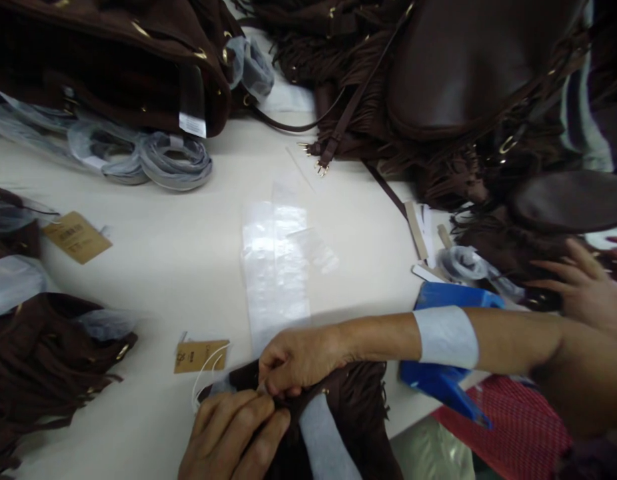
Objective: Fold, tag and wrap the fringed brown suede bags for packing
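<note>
A dark brown fringed bag (358,413) lies at the table's near edge, with a pale strip (326,440) across it. At its upper edge my left hand (233,433) is closed, fingers curled and pressed together. Touching it at the fingertips, my right hand (298,360) makes a pinch over the same spot. What the fingers hold is too small and covered to make out. A white band (447,337) wraps my right forearm. Beside my left hand, a tan tag (201,356) on a white string lies on the table.
Clear plastic strips (276,260) lie mid-table. Brown bags (443,67) and plastic-wrapped coiled straps (176,160) fill the back. Another fringed bag (38,373) sits left. A blue plastic holder (433,373) stands under my right forearm. Another person's hand (583,283) reaches in at right.
</note>
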`<state>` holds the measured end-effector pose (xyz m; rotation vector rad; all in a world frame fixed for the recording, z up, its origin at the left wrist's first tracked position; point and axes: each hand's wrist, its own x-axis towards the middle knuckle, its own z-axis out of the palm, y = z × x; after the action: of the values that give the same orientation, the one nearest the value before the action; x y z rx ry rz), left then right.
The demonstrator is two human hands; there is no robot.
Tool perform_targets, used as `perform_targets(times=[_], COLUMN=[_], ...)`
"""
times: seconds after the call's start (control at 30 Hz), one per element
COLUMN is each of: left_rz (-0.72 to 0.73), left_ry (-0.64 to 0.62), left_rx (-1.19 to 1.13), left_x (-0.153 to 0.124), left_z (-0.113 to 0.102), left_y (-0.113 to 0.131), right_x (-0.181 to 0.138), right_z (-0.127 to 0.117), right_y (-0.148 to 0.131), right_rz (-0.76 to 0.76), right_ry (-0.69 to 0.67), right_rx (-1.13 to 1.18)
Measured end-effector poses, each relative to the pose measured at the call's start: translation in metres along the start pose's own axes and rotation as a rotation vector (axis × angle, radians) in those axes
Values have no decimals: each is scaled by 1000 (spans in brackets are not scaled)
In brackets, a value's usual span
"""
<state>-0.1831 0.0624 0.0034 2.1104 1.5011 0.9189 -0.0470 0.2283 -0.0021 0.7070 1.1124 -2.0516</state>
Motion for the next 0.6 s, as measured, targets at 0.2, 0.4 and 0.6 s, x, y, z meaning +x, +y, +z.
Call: perform_targets(times=[0.2, 0.4, 0.6], left_rz=[65, 45, 19], left_ry=[-10, 29, -59], left_rx=[75, 121, 321], left_x=[3, -7, -18], left_z=[4, 1, -22], left_y=[-1, 0, -14], right_x=[9, 5, -6], right_z=[0, 4, 0], right_y=[1, 2, 7], right_rz=[37, 38, -71], right_ry=[31, 17, 1], right_rx=[39, 71, 27])
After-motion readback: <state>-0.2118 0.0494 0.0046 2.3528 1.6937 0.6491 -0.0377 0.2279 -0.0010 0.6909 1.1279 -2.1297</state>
